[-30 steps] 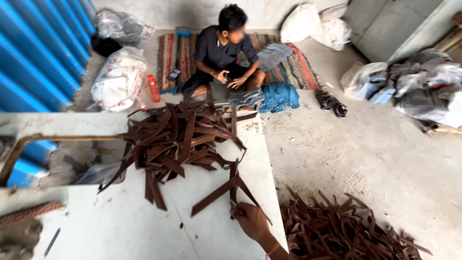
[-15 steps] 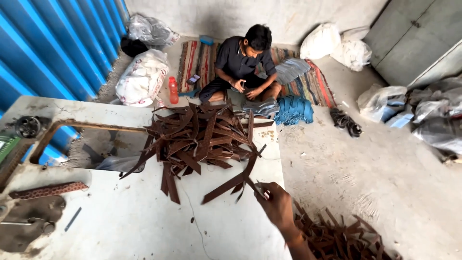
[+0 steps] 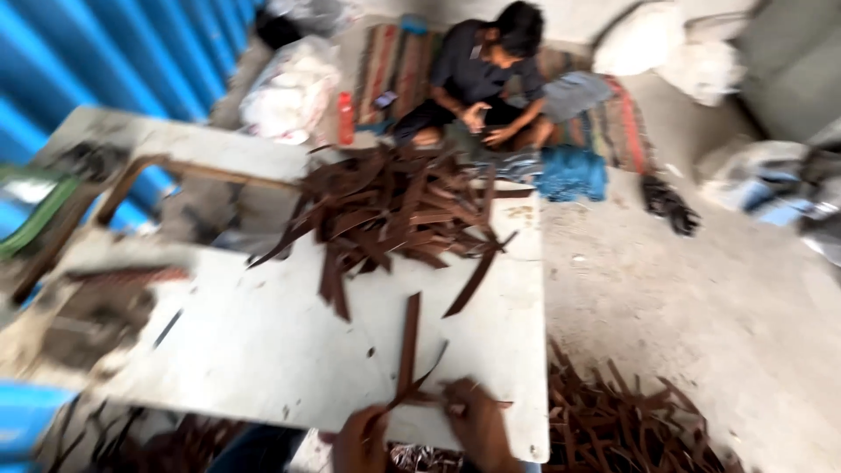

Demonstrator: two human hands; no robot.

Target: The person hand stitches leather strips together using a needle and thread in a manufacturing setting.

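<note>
Fingers of both hands pinched on thin brown strips at the bottom edge of the white table.

The left hand (image 3: 361, 438) grips the near ends of dark strips, fingers curled narrow about them; the right hand (image 3: 477, 422) closes on the same bundle of strips (image 3: 408, 350), one of which runs straight up the table (image 3: 245, 350) toward the middle of the frame. Motion blur hides the fingertips. A big heap of brown strips (image 3: 394, 210) lies at the table's far end, upper centre. More strips litter the floor (image 3: 631, 429) at lower right. Beyond, top centre, a seated person (image 3: 482, 74) works on a striped mat. Both wrists enter from the bottom edge, close together.
</note>
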